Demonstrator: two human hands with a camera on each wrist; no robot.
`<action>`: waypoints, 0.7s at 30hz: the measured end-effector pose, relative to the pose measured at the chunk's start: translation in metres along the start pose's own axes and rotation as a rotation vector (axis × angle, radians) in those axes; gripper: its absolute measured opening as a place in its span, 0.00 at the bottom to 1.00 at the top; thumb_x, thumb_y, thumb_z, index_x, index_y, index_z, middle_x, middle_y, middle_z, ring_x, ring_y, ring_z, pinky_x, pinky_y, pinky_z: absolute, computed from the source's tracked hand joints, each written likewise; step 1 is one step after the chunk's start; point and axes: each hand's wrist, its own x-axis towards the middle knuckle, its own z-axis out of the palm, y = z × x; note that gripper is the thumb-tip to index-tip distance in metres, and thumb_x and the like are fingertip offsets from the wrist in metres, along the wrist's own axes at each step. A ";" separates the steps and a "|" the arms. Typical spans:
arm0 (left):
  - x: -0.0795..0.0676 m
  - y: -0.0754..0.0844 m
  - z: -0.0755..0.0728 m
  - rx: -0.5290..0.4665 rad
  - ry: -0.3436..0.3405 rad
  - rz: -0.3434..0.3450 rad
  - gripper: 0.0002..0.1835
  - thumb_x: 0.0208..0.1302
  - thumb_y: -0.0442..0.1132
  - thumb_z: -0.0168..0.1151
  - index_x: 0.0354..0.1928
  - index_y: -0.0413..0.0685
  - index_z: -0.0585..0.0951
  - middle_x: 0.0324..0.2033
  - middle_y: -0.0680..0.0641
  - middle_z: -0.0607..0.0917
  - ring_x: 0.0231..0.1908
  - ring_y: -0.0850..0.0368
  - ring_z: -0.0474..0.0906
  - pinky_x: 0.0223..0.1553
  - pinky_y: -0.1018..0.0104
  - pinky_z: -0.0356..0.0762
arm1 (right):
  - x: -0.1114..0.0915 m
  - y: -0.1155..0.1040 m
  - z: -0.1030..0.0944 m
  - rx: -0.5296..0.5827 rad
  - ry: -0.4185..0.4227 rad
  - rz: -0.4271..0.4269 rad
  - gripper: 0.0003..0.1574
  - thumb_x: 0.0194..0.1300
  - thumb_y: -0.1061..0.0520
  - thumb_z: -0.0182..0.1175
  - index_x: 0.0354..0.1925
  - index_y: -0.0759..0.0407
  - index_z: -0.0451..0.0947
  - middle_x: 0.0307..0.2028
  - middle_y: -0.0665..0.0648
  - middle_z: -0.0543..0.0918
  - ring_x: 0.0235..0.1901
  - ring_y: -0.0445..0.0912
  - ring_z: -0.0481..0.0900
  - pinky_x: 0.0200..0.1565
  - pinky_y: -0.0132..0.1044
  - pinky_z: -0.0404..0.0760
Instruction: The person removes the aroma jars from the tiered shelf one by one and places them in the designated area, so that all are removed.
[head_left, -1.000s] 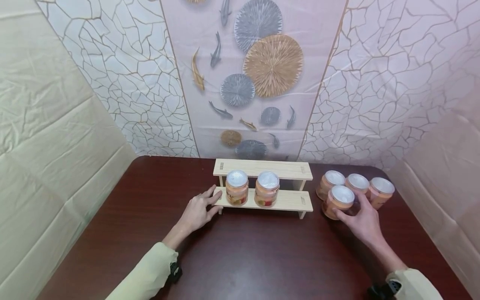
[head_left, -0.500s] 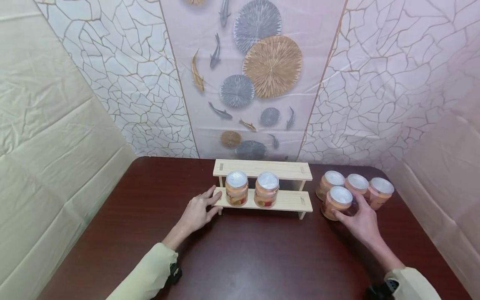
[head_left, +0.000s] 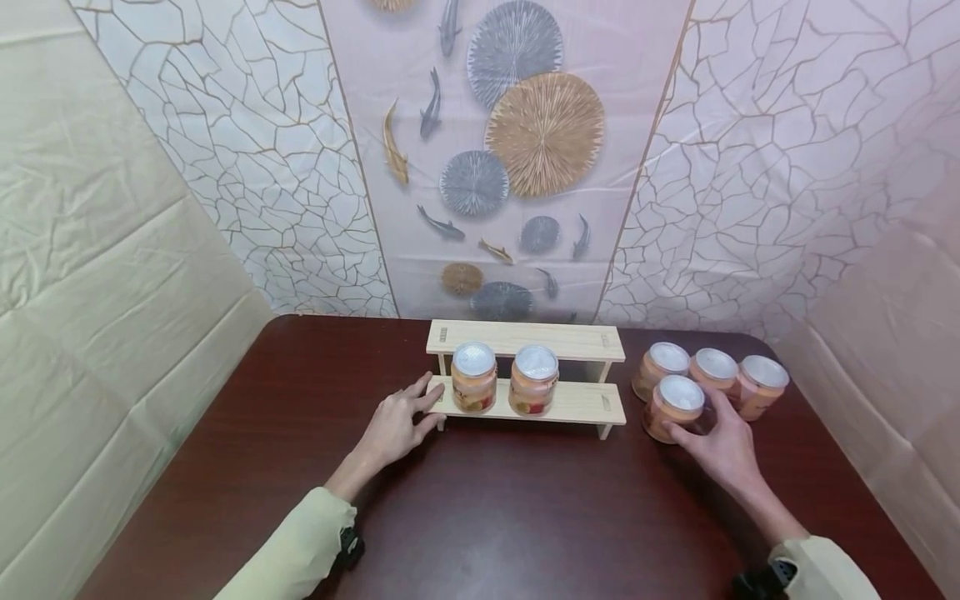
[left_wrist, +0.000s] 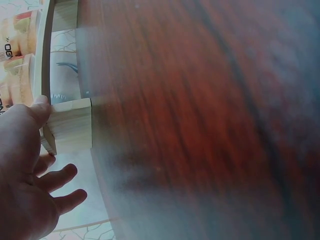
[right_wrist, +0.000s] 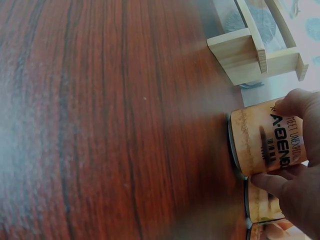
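My left hand [head_left: 393,421] pinches the left end of a two-tier wooden shelf rack [head_left: 570,402], thumb at the front edge of the lower board. In the left wrist view, its other fingers spread out beyond the board's end. Two jars with whitish lids and orange contents, a left jar [head_left: 474,379] and a right jar [head_left: 533,382], stand upright on the lower tier. At the right, my right hand [head_left: 720,442] grips a similar jar [right_wrist: 265,137] around its side, thumb and fingers on opposite sides. That jar is upright, its base close to the table in the right wrist view.
Behind the gripped jar stand three more jars: a left one [head_left: 660,367], a middle one [head_left: 714,367] and a right one [head_left: 761,387]. The rack's upper tier [head_left: 525,336] is bare. Patterned cloth [head_left: 292,167] hangs behind the dark wooden table [head_left: 495,508].
The gripped jar and my right hand have shifted very slightly left and toward me. My left hand stays at the end of the rack.
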 end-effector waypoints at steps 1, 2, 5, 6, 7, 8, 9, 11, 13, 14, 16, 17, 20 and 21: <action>0.000 0.000 0.000 0.001 0.000 0.000 0.25 0.60 0.40 0.73 0.59 0.38 0.82 0.61 0.29 0.76 0.47 0.30 0.81 0.46 0.40 0.79 | 0.000 0.000 0.000 0.002 -0.005 0.003 0.48 0.44 0.67 0.79 0.62 0.70 0.69 0.50 0.78 0.79 0.50 0.69 0.78 0.43 0.11 0.62; 0.000 0.000 0.001 0.003 -0.001 0.001 0.25 0.60 0.40 0.73 0.59 0.38 0.82 0.61 0.29 0.76 0.47 0.30 0.81 0.46 0.41 0.79 | 0.000 0.000 0.000 0.009 -0.008 0.007 0.48 0.44 0.67 0.79 0.62 0.70 0.69 0.51 0.78 0.79 0.51 0.69 0.78 0.43 0.11 0.62; 0.001 0.000 0.001 0.001 -0.001 0.010 0.25 0.61 0.39 0.73 0.59 0.38 0.82 0.61 0.29 0.76 0.47 0.30 0.81 0.45 0.41 0.79 | 0.000 0.000 -0.001 0.023 -0.017 0.015 0.47 0.45 0.68 0.78 0.62 0.70 0.69 0.51 0.78 0.78 0.51 0.70 0.77 0.43 0.11 0.63; 0.002 0.000 0.000 0.000 0.000 0.012 0.25 0.61 0.40 0.73 0.59 0.38 0.82 0.61 0.29 0.76 0.47 0.30 0.81 0.45 0.40 0.79 | 0.000 -0.001 -0.001 0.024 -0.021 0.017 0.47 0.45 0.68 0.78 0.62 0.70 0.68 0.52 0.78 0.78 0.52 0.70 0.77 0.43 0.11 0.63; 0.002 0.000 0.000 0.001 0.001 0.013 0.25 0.61 0.40 0.73 0.59 0.38 0.82 0.61 0.29 0.76 0.47 0.30 0.81 0.45 0.40 0.79 | 0.000 -0.001 -0.001 0.028 -0.026 0.021 0.47 0.46 0.68 0.78 0.63 0.71 0.68 0.53 0.78 0.77 0.53 0.70 0.77 0.44 0.11 0.63; 0.002 0.000 0.000 0.001 0.003 0.013 0.25 0.61 0.40 0.73 0.59 0.38 0.82 0.61 0.29 0.76 0.47 0.30 0.81 0.45 0.40 0.79 | 0.001 -0.001 -0.002 0.023 -0.031 0.023 0.48 0.46 0.68 0.78 0.63 0.70 0.68 0.53 0.77 0.77 0.53 0.69 0.76 0.45 0.12 0.64; 0.002 0.000 0.000 0.000 0.004 0.012 0.25 0.61 0.40 0.73 0.59 0.38 0.82 0.61 0.29 0.76 0.47 0.30 0.81 0.45 0.40 0.79 | 0.000 -0.001 -0.002 0.014 -0.034 0.022 0.48 0.46 0.67 0.78 0.63 0.70 0.67 0.54 0.77 0.77 0.53 0.69 0.76 0.46 0.16 0.68; 0.002 -0.001 0.000 -0.001 0.005 0.010 0.26 0.61 0.40 0.73 0.59 0.38 0.82 0.61 0.29 0.76 0.47 0.30 0.81 0.45 0.40 0.79 | 0.000 -0.001 -0.002 -0.005 -0.027 0.006 0.49 0.46 0.66 0.78 0.64 0.70 0.67 0.54 0.75 0.77 0.53 0.68 0.76 0.50 0.30 0.73; 0.001 -0.001 0.000 0.004 0.003 0.006 0.26 0.60 0.40 0.74 0.59 0.38 0.82 0.61 0.29 0.76 0.47 0.30 0.81 0.45 0.40 0.79 | 0.000 -0.003 -0.001 -0.028 0.015 -0.045 0.50 0.44 0.65 0.79 0.63 0.71 0.68 0.53 0.74 0.76 0.51 0.66 0.75 0.49 0.40 0.71; 0.001 -0.001 0.000 0.005 0.000 0.006 0.26 0.60 0.40 0.74 0.59 0.38 0.82 0.61 0.29 0.76 0.47 0.30 0.81 0.45 0.40 0.79 | 0.000 -0.004 0.000 -0.033 0.053 -0.090 0.49 0.42 0.63 0.79 0.62 0.72 0.69 0.51 0.73 0.77 0.49 0.66 0.74 0.48 0.44 0.68; 0.000 0.000 0.000 0.004 -0.007 0.008 0.26 0.61 0.40 0.73 0.59 0.38 0.82 0.61 0.29 0.75 0.47 0.30 0.81 0.45 0.40 0.79 | 0.004 -0.010 0.002 -0.005 0.147 -0.198 0.47 0.41 0.61 0.77 0.59 0.73 0.71 0.49 0.73 0.77 0.48 0.65 0.72 0.51 0.42 0.66; 0.000 0.000 0.000 0.006 -0.009 0.009 0.26 0.61 0.40 0.73 0.59 0.38 0.82 0.61 0.29 0.75 0.47 0.30 0.81 0.45 0.40 0.79 | 0.006 -0.014 0.004 0.010 0.195 -0.257 0.44 0.42 0.59 0.76 0.57 0.74 0.73 0.48 0.73 0.77 0.48 0.65 0.72 0.52 0.38 0.65; 0.000 0.000 -0.001 0.003 -0.003 0.008 0.26 0.61 0.40 0.73 0.59 0.37 0.82 0.61 0.28 0.75 0.48 0.30 0.81 0.45 0.39 0.78 | 0.015 -0.034 0.011 0.068 0.260 -0.410 0.40 0.45 0.52 0.70 0.53 0.76 0.75 0.47 0.73 0.77 0.49 0.66 0.71 0.59 0.31 0.61; 0.000 0.001 -0.001 0.000 0.001 0.006 0.26 0.60 0.40 0.73 0.59 0.37 0.82 0.61 0.28 0.75 0.48 0.30 0.81 0.45 0.39 0.78 | 0.016 -0.042 0.014 0.084 0.247 -0.441 0.40 0.46 0.52 0.68 0.52 0.77 0.74 0.47 0.74 0.77 0.50 0.67 0.71 0.63 0.31 0.59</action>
